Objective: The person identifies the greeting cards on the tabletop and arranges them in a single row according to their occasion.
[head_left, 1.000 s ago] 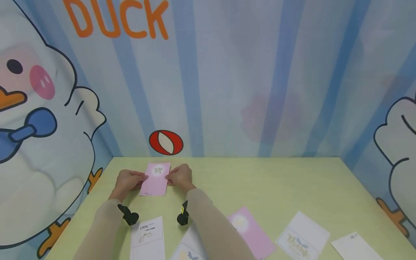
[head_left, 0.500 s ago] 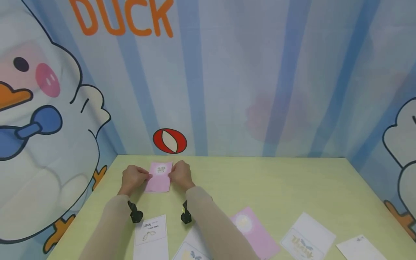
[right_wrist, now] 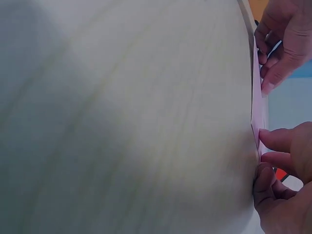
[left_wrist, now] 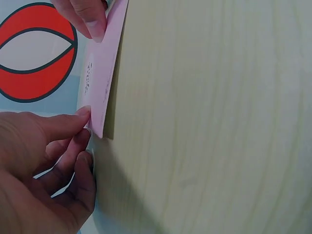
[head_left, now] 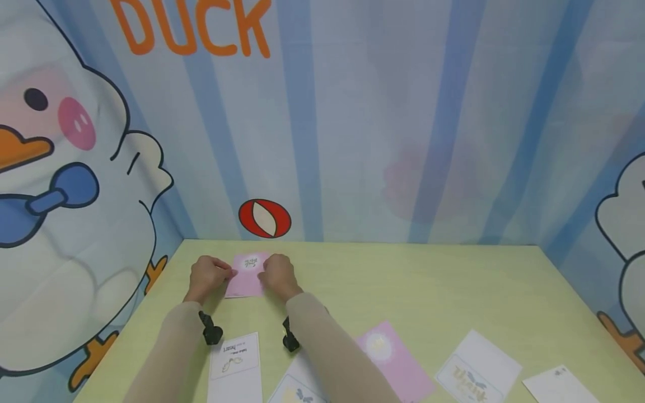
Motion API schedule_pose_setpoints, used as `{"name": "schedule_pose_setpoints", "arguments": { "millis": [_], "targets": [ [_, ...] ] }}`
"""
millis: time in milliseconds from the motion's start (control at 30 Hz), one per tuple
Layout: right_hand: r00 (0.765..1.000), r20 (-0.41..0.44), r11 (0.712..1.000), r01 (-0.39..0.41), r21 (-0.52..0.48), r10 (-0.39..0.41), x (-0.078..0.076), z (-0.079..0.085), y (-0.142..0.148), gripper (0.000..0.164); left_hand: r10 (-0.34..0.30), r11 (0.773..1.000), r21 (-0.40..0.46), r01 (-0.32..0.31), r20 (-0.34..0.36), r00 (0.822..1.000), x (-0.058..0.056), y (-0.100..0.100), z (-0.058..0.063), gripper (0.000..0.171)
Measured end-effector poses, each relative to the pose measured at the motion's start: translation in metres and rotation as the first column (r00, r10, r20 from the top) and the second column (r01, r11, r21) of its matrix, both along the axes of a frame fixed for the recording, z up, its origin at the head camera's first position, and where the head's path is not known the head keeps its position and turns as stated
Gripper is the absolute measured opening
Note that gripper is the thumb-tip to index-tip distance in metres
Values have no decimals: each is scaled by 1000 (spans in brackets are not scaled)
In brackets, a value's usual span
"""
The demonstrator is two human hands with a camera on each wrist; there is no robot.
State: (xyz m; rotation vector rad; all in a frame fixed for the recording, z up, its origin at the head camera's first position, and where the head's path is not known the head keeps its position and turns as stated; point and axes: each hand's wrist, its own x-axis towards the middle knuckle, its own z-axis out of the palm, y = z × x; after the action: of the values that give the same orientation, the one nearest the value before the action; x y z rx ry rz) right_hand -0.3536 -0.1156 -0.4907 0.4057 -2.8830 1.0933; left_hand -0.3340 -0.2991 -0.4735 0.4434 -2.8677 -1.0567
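Observation:
A pink greeting card (head_left: 246, 284) with a pale round patch and small lettering is at the far left of the table. My left hand (head_left: 206, 276) pinches its left edge between thumb and fingers. At the card's opposite edge, my right hand (head_left: 280, 276) grips with the thumb on the front, covering part of that side. Seen from the left wrist, the pink card (left_wrist: 103, 73) is tilted, with a shadow along its lower edge. In the right wrist view only a thin strip of the card (right_wrist: 256, 105) shows between both hands.
Nearer the front lie a white card with a leaf print (head_left: 234, 364), a partly covered white card (head_left: 297, 386), a pink card (head_left: 395, 361), a white "thank" card (head_left: 476, 366) and a small white card (head_left: 559, 385). A striped backdrop (head_left: 353, 140) stands behind the table.
The head view has shifted slightly. My right hand has moved a little inward over the card's right edge, hiding its upper right corner. My left hand keeps its pinch.

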Motion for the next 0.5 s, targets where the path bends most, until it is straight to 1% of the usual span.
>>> {"name": "schedule_pose_setpoints", "arguments": {
  "millis": [33,67,167,233,333,367,467,500],
  "targets": [
    [1000,2,1000,-12,7,12,1,1,0,63,1,1000,3,-1,0,1000,1,0,0,26],
    [1000,0,1000,-20,15,20,2,2,0,64,4,1000,6,-4,-1,1000,1,-1,0,26],
    [999,1,999,-47,13,47,3,3,2,59,10,1000,11,-10,-8,1000,3,-1,1,26],
    [999,19,999,-51,-17,51,4,5,5,49,17,1000,19,-17,-20,1000,2,0,2,28],
    [999,26,998,-39,-58,41,5,8,14,26,15,999,42,-13,-49,999,0,3,7,33],
    [999,27,997,-41,-72,43,5,11,17,21,15,999,44,-12,-65,998,0,4,9,34],
    [997,13,995,-76,-70,77,6,23,26,29,3,999,44,2,-109,994,2,10,21,37],
    [996,7,994,-91,-66,92,6,27,30,30,-10,999,38,14,-120,993,3,15,25,37]
  ]
}}
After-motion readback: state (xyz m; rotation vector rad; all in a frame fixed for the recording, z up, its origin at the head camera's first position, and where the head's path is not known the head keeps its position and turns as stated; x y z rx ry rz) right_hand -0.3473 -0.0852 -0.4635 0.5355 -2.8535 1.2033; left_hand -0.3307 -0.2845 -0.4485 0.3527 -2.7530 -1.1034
